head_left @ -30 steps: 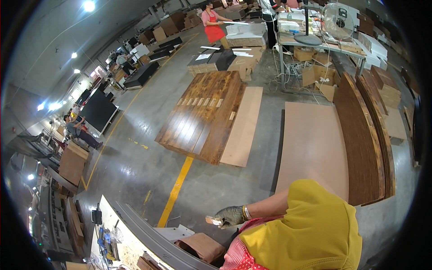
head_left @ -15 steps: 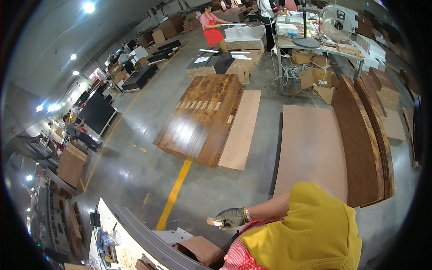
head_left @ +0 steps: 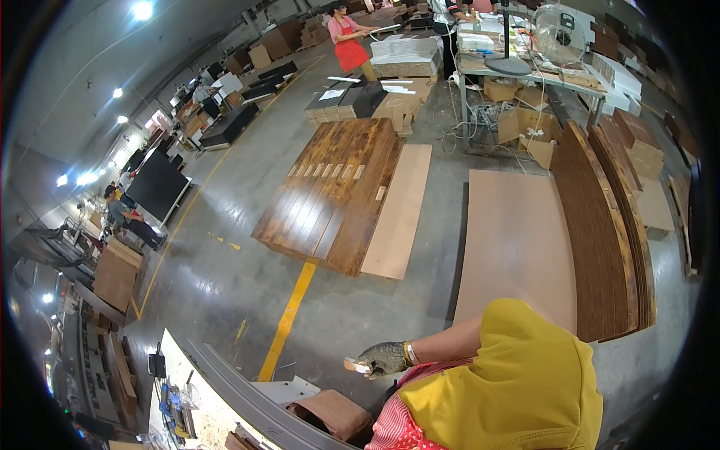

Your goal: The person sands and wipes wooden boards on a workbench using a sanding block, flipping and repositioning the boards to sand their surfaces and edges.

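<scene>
My right hand [head_left: 384, 358] wears a grey knit glove and a gold bangle at the wrist. It reaches left from a yellow sleeve, in front of a red striped apron. Its fingers pinch a small pale flat piece [head_left: 354, 366] held over the concrete floor. Below the hand lies a brown rounded panel [head_left: 334, 412] beside a grey curved rail [head_left: 240, 390]. My left hand is out of the picture.
A stack of dark wooden planks [head_left: 330, 191] lies on the floor with a tan board [head_left: 397, 214] beside it. To the right are a large tan sheet [head_left: 517, 240] and dark veneer strips [head_left: 600, 225]. A yellow floor line [head_left: 289, 319] runs toward me. A person in a red apron [head_left: 347, 41] works far back.
The view has shifted slightly. My right hand still holds the small piece in nearly the same spot.
</scene>
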A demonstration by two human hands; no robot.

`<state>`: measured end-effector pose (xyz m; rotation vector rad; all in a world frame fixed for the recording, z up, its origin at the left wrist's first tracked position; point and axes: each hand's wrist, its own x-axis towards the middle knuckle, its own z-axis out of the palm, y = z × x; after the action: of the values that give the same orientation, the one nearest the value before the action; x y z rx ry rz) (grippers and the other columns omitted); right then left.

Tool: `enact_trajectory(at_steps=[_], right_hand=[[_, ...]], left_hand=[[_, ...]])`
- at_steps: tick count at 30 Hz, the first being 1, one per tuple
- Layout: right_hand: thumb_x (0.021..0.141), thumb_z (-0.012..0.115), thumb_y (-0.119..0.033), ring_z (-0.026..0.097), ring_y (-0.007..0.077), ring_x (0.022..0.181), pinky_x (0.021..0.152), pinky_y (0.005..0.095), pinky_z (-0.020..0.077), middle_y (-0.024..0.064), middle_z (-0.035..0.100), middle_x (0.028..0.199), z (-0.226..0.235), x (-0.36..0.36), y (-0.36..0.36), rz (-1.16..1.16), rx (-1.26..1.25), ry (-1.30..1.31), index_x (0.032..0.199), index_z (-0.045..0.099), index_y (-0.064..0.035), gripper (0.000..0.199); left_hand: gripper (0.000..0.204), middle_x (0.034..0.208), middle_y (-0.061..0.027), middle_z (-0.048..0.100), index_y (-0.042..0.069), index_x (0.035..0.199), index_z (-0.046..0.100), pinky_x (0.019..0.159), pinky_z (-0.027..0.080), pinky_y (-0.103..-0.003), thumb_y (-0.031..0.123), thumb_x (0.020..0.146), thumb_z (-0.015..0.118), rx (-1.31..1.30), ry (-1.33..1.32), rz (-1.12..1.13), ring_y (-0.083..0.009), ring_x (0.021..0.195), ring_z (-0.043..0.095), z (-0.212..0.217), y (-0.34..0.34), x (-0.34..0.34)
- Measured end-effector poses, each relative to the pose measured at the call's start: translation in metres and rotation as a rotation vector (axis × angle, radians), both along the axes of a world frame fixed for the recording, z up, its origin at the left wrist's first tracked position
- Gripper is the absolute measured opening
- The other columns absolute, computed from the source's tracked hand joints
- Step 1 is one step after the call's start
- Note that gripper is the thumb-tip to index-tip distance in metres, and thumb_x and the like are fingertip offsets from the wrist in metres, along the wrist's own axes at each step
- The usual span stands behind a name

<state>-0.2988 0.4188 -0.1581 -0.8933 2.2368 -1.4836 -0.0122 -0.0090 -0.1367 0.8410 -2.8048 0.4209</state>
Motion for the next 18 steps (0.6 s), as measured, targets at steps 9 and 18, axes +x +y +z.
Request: enact_trajectory(at_steps=[9, 18], right_hand=[[0.084, 0.069, -0.017, 0.058, 0.0316, 0.076, 0.07, 0.0377, 0.0481, 0.0149, 0.065, 0.089, 0.003, -0.003, -0.002, 0.021, -0.03, -0.048, 0.111, 0.059, -0.0068, 0.03], [0.085, 0.068, -0.018, 0.06, 0.0338, 0.081, 0.073, 0.0389, 0.0485, 0.0166, 0.066, 0.093, 0.017, 0.0, 0.003, 0.016, 0.02, -0.054, 0.111, 0.059, -0.0063, 0.03]], left_hand=[[0.062, 0.138, -0.0154, 0.046, 0.01, 0.142, 0.042, 0.103, 0.038, -0.033, 0.04, 0.091, 0.059, -0.015, 0.003, 0.015, -0.0197, 0.123, 0.043, -0.01, -0.005, 0.011], [0.064, 0.14, -0.015, 0.044, 0.01, 0.143, 0.041, 0.105, 0.037, -0.033, 0.042, 0.091, 0.059, -0.027, 0.007, 0.019, -0.0198, 0.125, 0.042, -0.022, -0.012, 0.019]])
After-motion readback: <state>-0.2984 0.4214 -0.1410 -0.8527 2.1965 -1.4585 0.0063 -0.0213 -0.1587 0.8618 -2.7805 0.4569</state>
